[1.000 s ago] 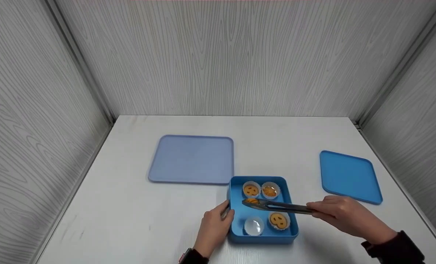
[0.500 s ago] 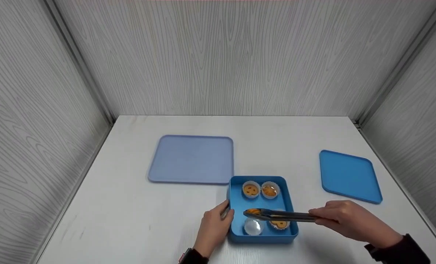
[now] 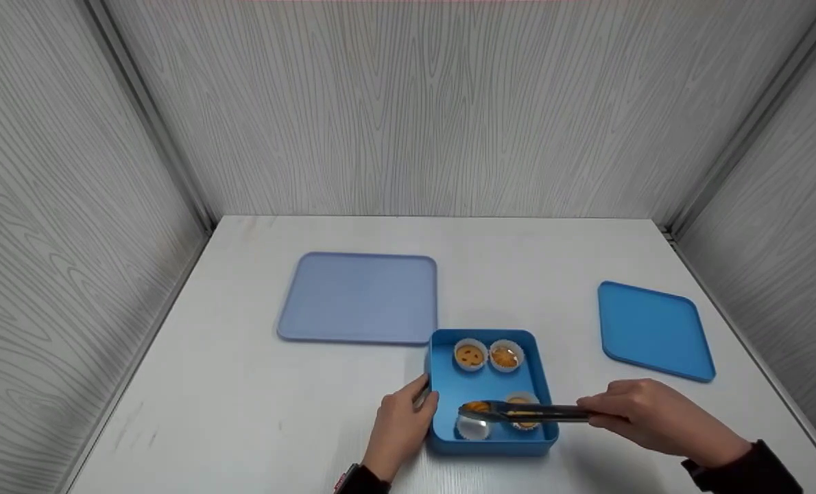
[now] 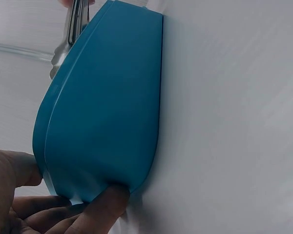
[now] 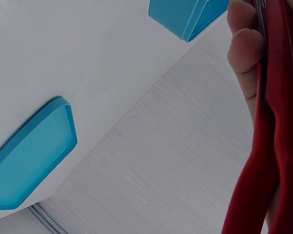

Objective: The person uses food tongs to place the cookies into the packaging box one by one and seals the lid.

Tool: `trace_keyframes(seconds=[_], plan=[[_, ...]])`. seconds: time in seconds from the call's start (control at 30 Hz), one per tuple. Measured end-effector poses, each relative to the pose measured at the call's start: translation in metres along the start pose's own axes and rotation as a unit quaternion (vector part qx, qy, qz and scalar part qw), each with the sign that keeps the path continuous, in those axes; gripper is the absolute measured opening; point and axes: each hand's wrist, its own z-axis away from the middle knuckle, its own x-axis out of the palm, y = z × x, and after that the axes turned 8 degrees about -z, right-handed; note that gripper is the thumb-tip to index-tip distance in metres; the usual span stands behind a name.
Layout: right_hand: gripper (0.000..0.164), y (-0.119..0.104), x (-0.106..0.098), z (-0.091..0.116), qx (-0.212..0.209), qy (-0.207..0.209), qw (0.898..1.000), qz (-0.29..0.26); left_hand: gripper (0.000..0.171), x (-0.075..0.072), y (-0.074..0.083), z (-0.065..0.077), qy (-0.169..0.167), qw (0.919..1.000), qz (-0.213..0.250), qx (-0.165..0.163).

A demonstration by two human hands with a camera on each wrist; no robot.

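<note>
A blue box (image 3: 490,448) holds several small cups. My left hand (image 3: 400,422) grips its left side; in the left wrist view, the thumb lies near the rim and fingers press the outer wall (image 4: 102,107). My right hand (image 3: 655,415) holds red-handled metal tongs (image 3: 552,413), stretched level across the box. Between the tong tips sits a small orange-brown cookie (image 3: 477,407), right above the back edge of a white cup (image 3: 474,430) with no cookie visible in it. The tongs partly cover a filled cup (image 3: 525,426) beside it. Two more cups with cookies, a left one (image 3: 470,355) and a right one (image 3: 505,356), stand at the back.
A pale lavender tray (image 3: 360,298) lies behind the box, to the left. On the right is a shallow blue lid-like tray (image 3: 657,331). Grey wood-grain panels (image 3: 408,110) enclose the white table (image 3: 243,412) at the back and both sides.
The tongs with the cookie have moved toward the near side of the box, from its middle to over the near row of cups. My left hand and the box stay put.
</note>
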Motion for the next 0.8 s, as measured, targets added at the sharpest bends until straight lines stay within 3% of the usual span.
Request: trace_keyframes(seconds=[0.27, 0.8], plan=[[0.026, -0.002, 0.0025, -0.004, -0.01, -0.002, 1.0, 0.016, 0.048, -0.001, 0.0005, 0.0004, 0.001, 1.0, 0.002, 0.007], [0.032, -0.004, 0.0094, -0.0099, -0.041, 0.04, 0.994, 0.094, 0.048, 0.0001, -0.0005, -0.0007, -0.003, 1.0, -0.002, 0.002]])
